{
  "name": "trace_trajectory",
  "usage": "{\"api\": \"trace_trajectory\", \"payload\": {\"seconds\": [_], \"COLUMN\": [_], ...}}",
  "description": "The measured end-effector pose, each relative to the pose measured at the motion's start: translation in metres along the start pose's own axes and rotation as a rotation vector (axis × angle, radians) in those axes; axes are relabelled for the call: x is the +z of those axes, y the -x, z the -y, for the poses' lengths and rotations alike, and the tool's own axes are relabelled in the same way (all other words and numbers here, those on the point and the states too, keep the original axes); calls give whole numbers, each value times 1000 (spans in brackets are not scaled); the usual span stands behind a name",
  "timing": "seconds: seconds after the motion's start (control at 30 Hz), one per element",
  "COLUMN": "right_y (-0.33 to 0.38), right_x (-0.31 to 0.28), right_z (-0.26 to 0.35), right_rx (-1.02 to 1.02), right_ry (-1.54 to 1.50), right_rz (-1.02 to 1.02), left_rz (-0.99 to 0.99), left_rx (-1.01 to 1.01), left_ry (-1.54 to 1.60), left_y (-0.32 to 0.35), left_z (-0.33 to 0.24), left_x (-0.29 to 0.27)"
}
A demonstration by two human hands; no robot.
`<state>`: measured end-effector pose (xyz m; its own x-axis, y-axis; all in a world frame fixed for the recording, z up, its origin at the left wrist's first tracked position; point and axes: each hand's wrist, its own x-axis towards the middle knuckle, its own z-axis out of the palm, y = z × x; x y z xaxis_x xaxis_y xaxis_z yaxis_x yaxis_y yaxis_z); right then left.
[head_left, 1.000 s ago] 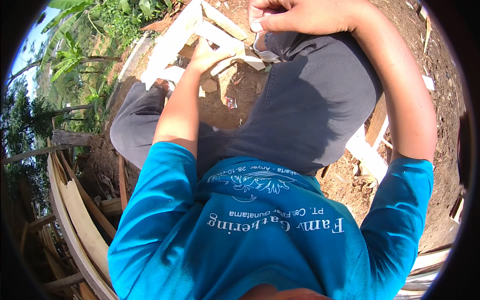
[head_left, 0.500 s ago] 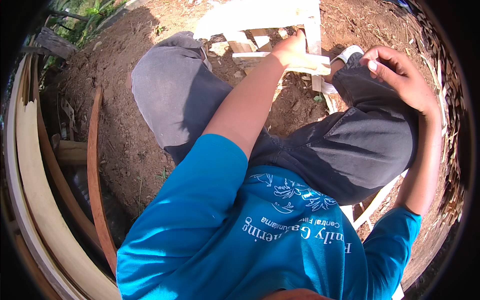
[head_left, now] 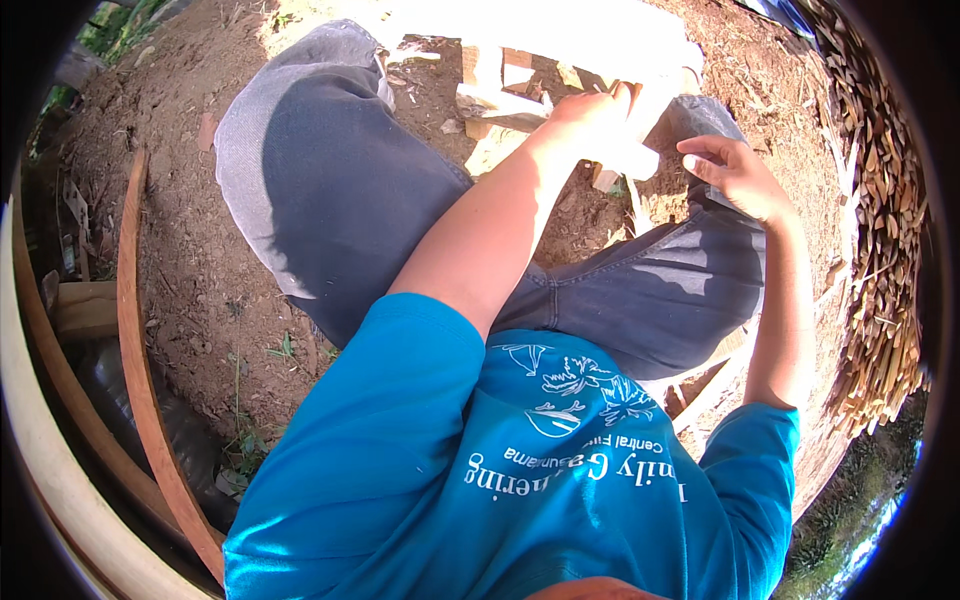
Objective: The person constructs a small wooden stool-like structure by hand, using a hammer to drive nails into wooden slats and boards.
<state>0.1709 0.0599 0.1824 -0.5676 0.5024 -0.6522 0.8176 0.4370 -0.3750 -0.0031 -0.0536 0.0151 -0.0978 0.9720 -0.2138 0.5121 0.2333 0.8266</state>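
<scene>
Holding wooden frame [head_left: 570, 38], left hand [head_left: 592, 115]

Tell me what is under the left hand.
Pale wood shows past the edge of the left hand, bright with sun. Whatever the hand itself covers cannot be seen, including whether any pieces join there.

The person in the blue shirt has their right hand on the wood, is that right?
Not quite: the head view shows the left hand on the wood. The right hand is apart from it, by the right leg. The shirt is blue, as you said.
</scene>
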Motion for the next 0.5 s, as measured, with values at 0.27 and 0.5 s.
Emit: {"api": "trace_trajectory", "payload": {"seconds": [0.27,0.5], "right_y": [-78,-86], "right_x": [72,73], "right_z": [-65,-62], "right_rx": [-215,-191], "right_ry": [-181,-119], "right_rz": [108,147], "left_rz": [21,83], "left_rx": [17,-75], "left_ry": [5,371], "left_y": [-7,-41], "left_z": [6,52], "left_x": [8,41]}}
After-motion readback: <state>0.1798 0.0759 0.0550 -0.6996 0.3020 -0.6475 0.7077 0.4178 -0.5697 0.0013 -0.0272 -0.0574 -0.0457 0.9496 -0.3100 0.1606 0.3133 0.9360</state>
